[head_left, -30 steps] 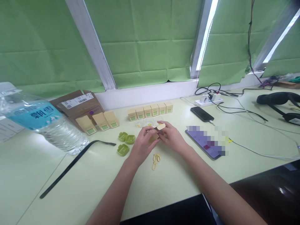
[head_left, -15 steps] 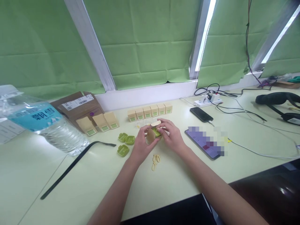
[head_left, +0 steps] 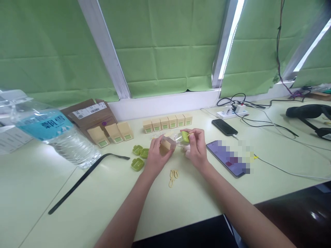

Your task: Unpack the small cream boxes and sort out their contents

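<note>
My left hand [head_left: 156,153] is closed around a small tan cardboard box [head_left: 166,146], tilted with its open end toward the right. Just beside that opening, my right hand [head_left: 197,146] pinches a small clear container with a green cap [head_left: 185,136]. A bit of cream-coloured loop shows at the cap under the fingers. On the table left of my left hand lie several green flower-shaped dishes [head_left: 137,164]. Below both hands are several cream loops [head_left: 171,175] in a small cluster.
Several tan boxes [head_left: 164,123] stand in a row at the back; more lean by a brown carton [head_left: 94,113]. A large water bottle [head_left: 59,132] and a black strap [head_left: 77,184] lie left. Phones [head_left: 224,127], a power strip [head_left: 232,113], cables and a black headset [head_left: 307,113] are right.
The green-capped container has come out of the box, drawn to the right by my right hand. My left hand keeps hold of the box. The view has shifted slightly.
</note>
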Tool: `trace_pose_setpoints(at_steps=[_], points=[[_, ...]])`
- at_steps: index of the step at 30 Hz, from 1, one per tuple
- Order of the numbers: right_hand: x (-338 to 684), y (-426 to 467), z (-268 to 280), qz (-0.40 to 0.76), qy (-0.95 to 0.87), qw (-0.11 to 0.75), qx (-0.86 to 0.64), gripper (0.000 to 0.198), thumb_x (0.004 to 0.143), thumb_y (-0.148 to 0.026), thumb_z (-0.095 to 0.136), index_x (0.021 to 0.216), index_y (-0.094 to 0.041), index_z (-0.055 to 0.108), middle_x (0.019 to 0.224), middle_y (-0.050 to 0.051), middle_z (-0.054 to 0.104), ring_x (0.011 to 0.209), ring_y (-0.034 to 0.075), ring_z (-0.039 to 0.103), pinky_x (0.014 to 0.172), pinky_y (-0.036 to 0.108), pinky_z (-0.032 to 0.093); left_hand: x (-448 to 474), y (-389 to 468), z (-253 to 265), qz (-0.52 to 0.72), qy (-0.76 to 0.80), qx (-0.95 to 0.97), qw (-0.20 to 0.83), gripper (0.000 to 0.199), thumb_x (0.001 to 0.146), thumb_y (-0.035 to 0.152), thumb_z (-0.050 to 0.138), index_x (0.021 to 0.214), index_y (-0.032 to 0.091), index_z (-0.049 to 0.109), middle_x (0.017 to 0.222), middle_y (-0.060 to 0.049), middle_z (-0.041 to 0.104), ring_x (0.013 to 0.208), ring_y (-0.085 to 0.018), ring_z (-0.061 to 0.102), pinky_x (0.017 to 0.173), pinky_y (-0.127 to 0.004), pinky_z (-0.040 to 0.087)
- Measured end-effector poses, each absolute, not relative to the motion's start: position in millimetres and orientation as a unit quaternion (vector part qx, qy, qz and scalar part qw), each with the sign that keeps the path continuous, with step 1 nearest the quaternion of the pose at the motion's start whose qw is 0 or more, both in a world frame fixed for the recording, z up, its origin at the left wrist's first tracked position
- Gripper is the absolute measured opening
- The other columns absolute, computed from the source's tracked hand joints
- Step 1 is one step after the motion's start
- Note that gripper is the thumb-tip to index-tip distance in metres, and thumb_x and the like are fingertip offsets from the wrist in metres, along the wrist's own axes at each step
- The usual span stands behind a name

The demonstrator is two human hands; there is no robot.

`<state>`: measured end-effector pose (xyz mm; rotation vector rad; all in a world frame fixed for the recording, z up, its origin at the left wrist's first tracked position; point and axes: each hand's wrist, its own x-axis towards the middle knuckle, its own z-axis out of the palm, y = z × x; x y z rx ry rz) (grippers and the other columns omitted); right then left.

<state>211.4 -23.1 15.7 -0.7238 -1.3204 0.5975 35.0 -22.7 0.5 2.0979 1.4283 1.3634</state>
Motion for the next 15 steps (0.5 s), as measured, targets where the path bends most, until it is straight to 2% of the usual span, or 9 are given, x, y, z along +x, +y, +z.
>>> trace_pose_setpoints(at_steps=[4, 7, 11, 15], points=[[212.1, -21.4, 11.7, 0.263, -0.58, 0.688, -0.347, 0.019, 0.103, -0.045, 0.036, 0.103, -0.026, 0.041, 0.104, 0.006, 0.062, 0.094, 0.02, 0.062, 0.084, 0.037, 0.051, 33.2, -21.7, 0.8, 0.501, 0.54, 0.66, 0.147, 0.065, 0.08, 0.05, 0.073, 0.133, 0.024, 0.046, 0.13, -0.013, 0.052, 0.119, -0.029, 0.055, 0.094, -0.044, 0.05], [214.3, -23.3, 11.4, 0.277, -0.611, 0.664, -0.33, 0.017, 0.103, -0.042, 0.034, 0.103, -0.027, 0.042, 0.093, 0.003, 0.061, 0.082, 0.018, 0.06, 0.074, 0.032, 0.05, 33.7, -22.3, 3.3, 0.536, 0.541, 0.614, 0.208, 0.065, 0.077, 0.051, 0.076, 0.126, 0.024, 0.043, 0.127, -0.012, 0.056, 0.113, -0.027, 0.06, 0.09, -0.042, 0.052], [216.6, -29.5, 16.6, 0.278, -0.727, 0.545, -0.312, 0.024, 0.102, -0.035, 0.037, 0.11, -0.023, 0.056, 0.082, 0.002, 0.062, 0.069, 0.015, 0.056, 0.067, 0.029, 0.046, 35.2, -22.1, 6.7, 0.562, 0.527, 0.571, 0.284, 0.07, 0.074, 0.055, 0.077, 0.122, 0.025, 0.037, 0.119, -0.011, 0.063, 0.1, -0.025, 0.068, 0.083, -0.039, 0.054], [215.5, -32.5, 20.7, 0.262, -0.789, 0.464, -0.306, 0.034, 0.099, -0.028, 0.04, 0.12, -0.019, 0.065, 0.08, 0.002, 0.065, 0.069, 0.015, 0.058, 0.07, 0.027, 0.045, 36.7, -22.5, 9.9, 0.593, 0.514, 0.547, 0.291, 0.08, 0.073, 0.06, 0.075, 0.13, 0.024, 0.032, 0.125, -0.014, 0.062, 0.108, -0.027, 0.066, 0.092, -0.041, 0.053]])
